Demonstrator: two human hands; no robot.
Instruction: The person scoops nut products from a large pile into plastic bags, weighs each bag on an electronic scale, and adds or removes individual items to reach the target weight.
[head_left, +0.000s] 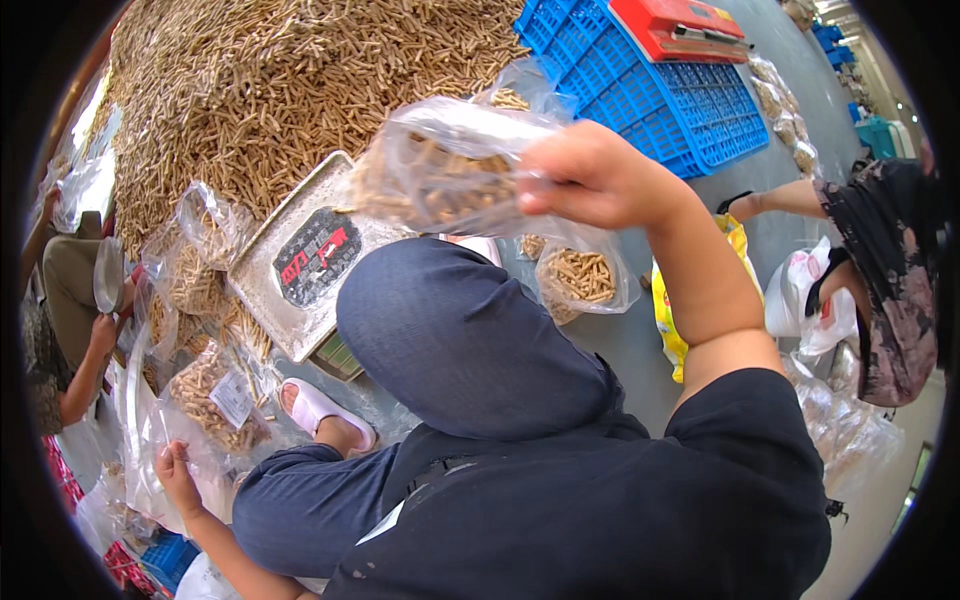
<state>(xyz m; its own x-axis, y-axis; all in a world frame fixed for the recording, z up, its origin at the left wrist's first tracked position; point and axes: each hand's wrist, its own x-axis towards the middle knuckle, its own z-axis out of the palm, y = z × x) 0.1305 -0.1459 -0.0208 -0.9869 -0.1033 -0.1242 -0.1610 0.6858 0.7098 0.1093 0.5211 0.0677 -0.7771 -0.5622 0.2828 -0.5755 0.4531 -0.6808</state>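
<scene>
My right hand (589, 176) grips the gathered end of a clear plastic bag (450, 169) partly filled with short tan stick pieces. Hand and bag are blurred, and the bag hangs over the right part of a platform scale (300, 259) with a dusty metal top. At lower left, my left hand (178, 474) has its fingers curled against clear plastic film; whether they pinch it is unclear. Just above that hand lies a filled clear bag (214, 397) bearing a white printed label. A large heap of the same stick pieces (300, 90) rises beyond the scale.
An open bag of sticks (585, 276) stands on the floor right of my knee. A blue plastic crate (660, 105) carries a red case (682, 30). At left, another person's hand (103, 334) holds a scoop (109, 274). Another person's leg (784, 201) and a yellow bag (667, 307) are at right.
</scene>
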